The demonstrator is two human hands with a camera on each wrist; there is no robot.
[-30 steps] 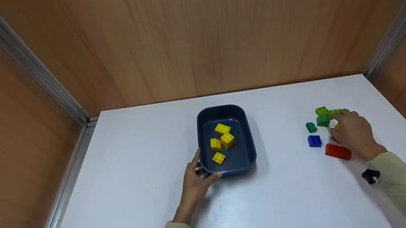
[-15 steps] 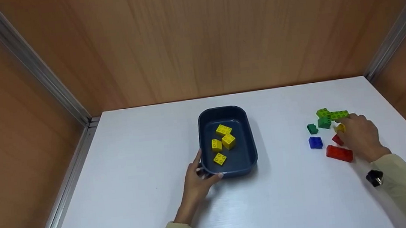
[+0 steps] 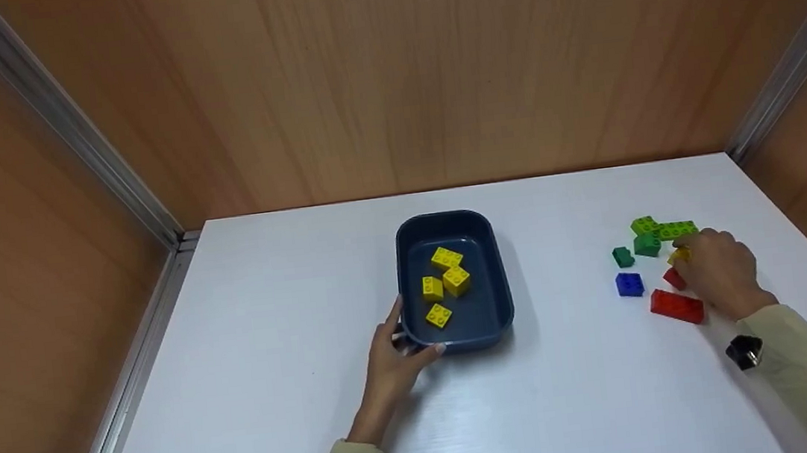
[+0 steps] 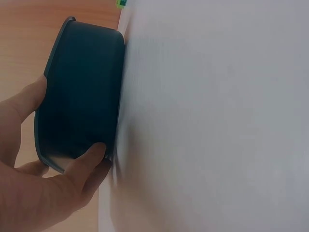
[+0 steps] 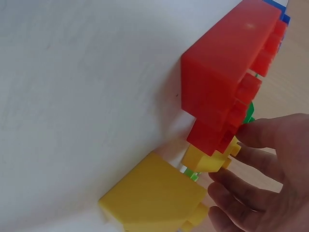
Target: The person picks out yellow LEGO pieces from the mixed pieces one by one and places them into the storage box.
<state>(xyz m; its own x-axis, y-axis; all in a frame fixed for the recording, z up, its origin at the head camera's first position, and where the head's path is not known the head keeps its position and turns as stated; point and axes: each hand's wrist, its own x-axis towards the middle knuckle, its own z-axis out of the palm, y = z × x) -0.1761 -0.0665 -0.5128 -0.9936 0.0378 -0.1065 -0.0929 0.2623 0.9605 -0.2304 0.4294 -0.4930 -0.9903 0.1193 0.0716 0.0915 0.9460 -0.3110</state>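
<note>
My left hand (image 3: 388, 367) grips the near left corner of a dark blue tray (image 3: 489, 326), thumb at its near side and fingers along its left side. In the left wrist view, the fingers (image 4: 86, 163) press the outer wall of the tray. Several yellow toy bricks (image 3: 456, 279) lie in it. At the right, my right hand (image 3: 722, 272) pinches a small yellow toy brick (image 5: 205, 159) between thumb and fingers. Beside it lie a small red brick (image 3: 674, 278) and a long red brick (image 3: 676, 306). A larger yellow brick (image 5: 154, 195) shows only in the right wrist view.
Left of my right hand are a blue brick (image 3: 629, 284) and a small dark green brick (image 3: 623, 257). Beyond are a green brick (image 3: 647, 244) and light green bricks (image 3: 676, 230). Wood-grain panels (image 3: 432, 73) stand behind and at both sides of the white table (image 3: 253, 362).
My right hand has drawn back from the green bricks toward the near right and come onto the small yellow brick. My left hand and the tray stay put.
</note>
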